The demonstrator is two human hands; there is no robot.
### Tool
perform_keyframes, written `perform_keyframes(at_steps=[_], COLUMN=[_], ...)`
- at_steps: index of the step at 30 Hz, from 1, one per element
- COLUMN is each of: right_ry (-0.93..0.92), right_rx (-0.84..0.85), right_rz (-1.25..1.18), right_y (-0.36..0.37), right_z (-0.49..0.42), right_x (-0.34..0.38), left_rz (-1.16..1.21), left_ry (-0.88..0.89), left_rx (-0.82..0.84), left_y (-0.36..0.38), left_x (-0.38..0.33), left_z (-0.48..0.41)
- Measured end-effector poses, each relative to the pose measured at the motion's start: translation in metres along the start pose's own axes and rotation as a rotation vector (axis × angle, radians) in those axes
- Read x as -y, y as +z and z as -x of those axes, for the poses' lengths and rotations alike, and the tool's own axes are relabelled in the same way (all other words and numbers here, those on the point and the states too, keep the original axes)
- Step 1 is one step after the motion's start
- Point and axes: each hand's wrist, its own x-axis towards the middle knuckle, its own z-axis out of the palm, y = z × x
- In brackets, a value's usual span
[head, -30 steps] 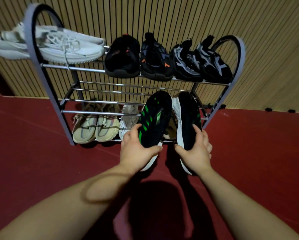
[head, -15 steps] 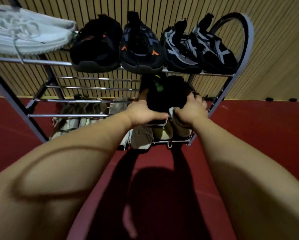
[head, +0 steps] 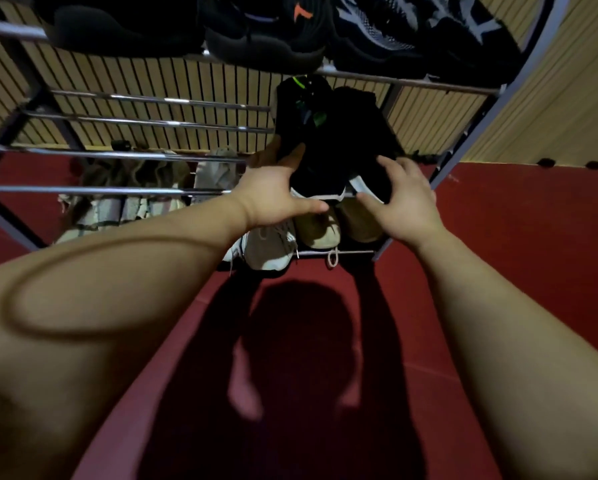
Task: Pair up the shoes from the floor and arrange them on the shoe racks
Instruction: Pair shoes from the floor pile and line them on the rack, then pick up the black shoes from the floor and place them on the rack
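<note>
Gripping heel of the green-accented black shoe (head: 302,112) with left hand (head: 273,195), thumb underneath; loosely cupping its black mate (head: 353,133) with right hand (head: 406,202), fingers half spread; both on rack (head: 117,155) middle shelf, right end; beige sneakers (head: 318,230) below, dark shoes (head: 266,46) above.

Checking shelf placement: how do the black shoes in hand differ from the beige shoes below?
The black shoes lie on the middle shelf, the beige shoes on the bottom shelf. The black shoes are dark with green marks; the beige shoes are pale. Left hand and right hand grip the black shoes; no hand holds the beige shoes. Both sit far right.
</note>
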Motion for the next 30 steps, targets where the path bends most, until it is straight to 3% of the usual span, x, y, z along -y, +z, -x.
perform_keyframes(at_steps=[3,5,8,10,12,15,19,20,25,30], right_ry=[0.086,0.059,-0.286,-0.526,-0.687,-0.829,-0.553,-0.526,-0.782,-0.698], right_rx=[-0.020,-0.220,-0.534,-0.574,-0.503,-0.199,0.501,0.590,0.685,0.613], right_rz=[0.062,0.036,-0.018,-0.072,-0.192,-0.201,0.013,0.052,0.263,0.391], right_y=[0.006,0.015,0.046,0.077,0.105,0.144,0.172,0.175,0.179,0.163], right_z=[0.002,0.016,0.046,0.070,0.095,0.126,0.170,0.183,0.203,0.203], right_x=[0.004,0.017,0.044,0.070,0.100,0.141,0.188,0.194,0.208,0.223], left_rz=[-0.069,-0.108,-0.267,-0.366,-0.419,-0.508,-0.468,-0.461,-0.485,-0.429], left_ry=[0.035,0.027,0.025,-0.019,-0.190,-0.627,-0.964,-0.994,-0.981,-0.859], left_rx=[-0.029,-0.073,-0.094,-0.061,0.011,0.220,0.437,0.474,0.571,0.610], left_y=[0.010,0.014,0.020,0.028,0.037,0.042,0.028,0.024,0.012,-0.004], left_x=[0.005,0.009,0.020,0.035,0.056,0.083,0.094,0.092,0.099,0.108], left_z=[0.004,0.016,0.050,0.088,0.140,0.231,0.334,0.351,0.381,0.368])
